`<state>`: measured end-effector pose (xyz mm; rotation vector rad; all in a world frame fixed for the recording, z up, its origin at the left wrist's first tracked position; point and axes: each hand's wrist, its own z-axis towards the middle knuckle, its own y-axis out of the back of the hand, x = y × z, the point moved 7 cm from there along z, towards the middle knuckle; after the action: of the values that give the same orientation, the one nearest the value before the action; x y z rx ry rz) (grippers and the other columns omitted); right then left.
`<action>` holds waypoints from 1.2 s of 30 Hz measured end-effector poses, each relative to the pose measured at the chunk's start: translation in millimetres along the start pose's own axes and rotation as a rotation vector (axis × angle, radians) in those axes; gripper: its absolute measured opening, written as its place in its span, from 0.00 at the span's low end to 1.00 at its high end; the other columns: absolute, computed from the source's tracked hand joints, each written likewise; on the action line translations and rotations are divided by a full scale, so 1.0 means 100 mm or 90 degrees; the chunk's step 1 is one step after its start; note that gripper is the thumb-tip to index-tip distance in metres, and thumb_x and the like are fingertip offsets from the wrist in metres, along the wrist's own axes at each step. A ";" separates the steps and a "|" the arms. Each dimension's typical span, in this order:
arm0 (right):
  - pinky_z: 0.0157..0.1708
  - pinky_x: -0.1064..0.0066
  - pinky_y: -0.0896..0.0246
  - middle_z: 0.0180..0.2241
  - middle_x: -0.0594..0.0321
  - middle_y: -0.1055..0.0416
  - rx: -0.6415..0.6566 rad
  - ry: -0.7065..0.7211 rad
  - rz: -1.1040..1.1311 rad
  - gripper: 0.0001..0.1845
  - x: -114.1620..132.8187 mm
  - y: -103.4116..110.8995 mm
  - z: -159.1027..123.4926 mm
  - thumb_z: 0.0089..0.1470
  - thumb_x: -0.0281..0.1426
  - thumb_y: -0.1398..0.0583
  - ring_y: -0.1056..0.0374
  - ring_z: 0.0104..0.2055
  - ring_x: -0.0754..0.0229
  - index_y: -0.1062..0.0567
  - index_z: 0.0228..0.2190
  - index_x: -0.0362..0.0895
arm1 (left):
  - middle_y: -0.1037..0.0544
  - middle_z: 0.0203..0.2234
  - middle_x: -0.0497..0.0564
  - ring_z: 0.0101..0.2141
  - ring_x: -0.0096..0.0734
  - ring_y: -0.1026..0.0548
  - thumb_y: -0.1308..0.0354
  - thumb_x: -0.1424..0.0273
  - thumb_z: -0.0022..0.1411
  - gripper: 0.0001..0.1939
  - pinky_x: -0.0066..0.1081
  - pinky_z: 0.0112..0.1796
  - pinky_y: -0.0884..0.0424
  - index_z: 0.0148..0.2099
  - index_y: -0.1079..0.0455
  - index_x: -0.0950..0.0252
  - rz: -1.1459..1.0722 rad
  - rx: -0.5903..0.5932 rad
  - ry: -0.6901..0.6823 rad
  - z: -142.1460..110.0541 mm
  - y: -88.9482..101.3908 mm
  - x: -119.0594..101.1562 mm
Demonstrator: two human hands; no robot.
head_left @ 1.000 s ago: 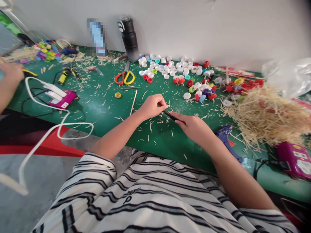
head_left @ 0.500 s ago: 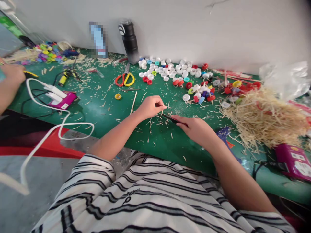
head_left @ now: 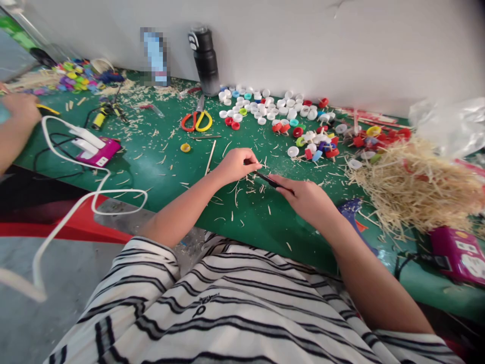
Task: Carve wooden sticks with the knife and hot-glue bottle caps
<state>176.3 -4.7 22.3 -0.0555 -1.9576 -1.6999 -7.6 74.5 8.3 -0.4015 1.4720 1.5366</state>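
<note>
My left hand [head_left: 238, 166] is closed in a pinch just above the green tabletop, with thumb and fingertips together. What sits between them is too small and covered to make out. My right hand [head_left: 306, 197] is wrapped around a thin black tool, perhaps a craft knife [head_left: 268, 179], whose tip points at the left fingertips. Pale wood shavings [head_left: 250, 191] lie scattered beneath both hands. Beside my left forearm rests a thin wooden stick [head_left: 210, 157]. A small yellow cap [head_left: 185, 147] lies farther left.
Scissors [head_left: 200, 104] and a black bottle [head_left: 206, 63] stand behind. White caps [head_left: 281, 103] and colored caps on sticks [head_left: 317, 144] spread rightward toward a straw-like heap [head_left: 420, 187]. At left are a purple power block [head_left: 108, 154], a white cable [head_left: 70, 217] and another person's hand [head_left: 22, 108].
The camera view has shifted slightly. My right hand has moved up a little with the black tool, while my left hand keeps its pinch in nearly the same spot.
</note>
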 end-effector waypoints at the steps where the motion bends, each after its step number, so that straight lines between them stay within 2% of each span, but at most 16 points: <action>1: 0.44 0.63 0.29 0.52 0.65 0.21 0.005 -0.002 0.008 0.24 -0.01 -0.01 0.00 0.67 0.37 0.47 0.23 0.47 0.51 0.30 0.62 0.62 | 0.22 0.31 0.51 0.31 0.29 0.26 0.36 0.66 0.58 0.08 0.36 0.36 0.30 0.29 0.26 0.62 -0.001 0.000 0.000 0.00 0.00 0.01; 6: 0.47 0.63 0.30 0.55 0.67 0.23 0.049 0.016 0.045 0.24 -0.06 -0.08 0.02 0.67 0.37 0.47 0.24 0.50 0.51 0.30 0.62 0.60 | 0.22 0.29 0.51 0.30 0.29 0.26 0.36 0.66 0.58 0.08 0.35 0.36 0.30 0.29 0.27 0.63 0.008 -0.015 0.007 -0.02 0.04 0.09; 10: 0.43 0.65 0.30 0.54 0.69 0.23 0.055 0.017 0.026 0.24 -0.07 -0.05 0.01 0.67 0.37 0.48 0.23 0.47 0.53 0.29 0.61 0.62 | 0.22 0.31 0.52 0.31 0.29 0.26 0.37 0.65 0.60 0.08 0.34 0.36 0.30 0.30 0.27 0.63 0.012 -0.004 0.007 -0.04 0.04 0.07; 14: 0.41 0.65 0.31 0.47 0.68 0.19 0.031 0.029 -0.047 0.24 -0.05 0.02 -0.01 0.68 0.37 0.48 0.22 0.41 0.54 0.30 0.61 0.64 | 0.21 0.32 0.52 0.32 0.29 0.25 0.38 0.66 0.60 0.08 0.34 0.36 0.30 0.31 0.25 0.63 0.004 0.007 0.000 -0.03 0.03 0.02; 20: 0.37 0.67 0.33 0.47 0.65 0.19 0.011 0.047 -0.127 0.24 -0.03 -0.06 0.03 0.68 0.38 0.48 0.23 0.42 0.54 0.32 0.63 0.65 | 0.21 0.32 0.51 0.31 0.28 0.25 0.37 0.65 0.59 0.09 0.35 0.37 0.30 0.29 0.26 0.63 0.002 0.013 -0.010 -0.02 0.01 0.00; 26: 0.34 0.69 0.35 0.45 0.65 0.19 -0.014 0.067 -0.128 0.24 -0.01 -0.05 0.04 0.69 0.37 0.48 0.24 0.39 0.57 0.33 0.63 0.64 | 0.21 0.32 0.51 0.31 0.28 0.26 0.37 0.65 0.60 0.09 0.35 0.35 0.30 0.29 0.26 0.64 0.006 0.015 -0.003 -0.03 0.02 0.01; 36: 0.42 0.66 0.31 0.50 0.69 0.20 0.008 0.002 -0.043 0.24 -0.08 -0.08 0.07 0.68 0.38 0.47 0.23 0.45 0.53 0.32 0.62 0.67 | 0.20 0.31 0.52 0.30 0.28 0.25 0.36 0.65 0.59 0.09 0.34 0.34 0.31 0.29 0.25 0.63 0.007 0.005 -0.001 -0.02 0.02 0.03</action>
<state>177.3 2.6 11.1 0.0180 -1.9893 -1.7290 -11.3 74.5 6.9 -0.3886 1.4806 1.5385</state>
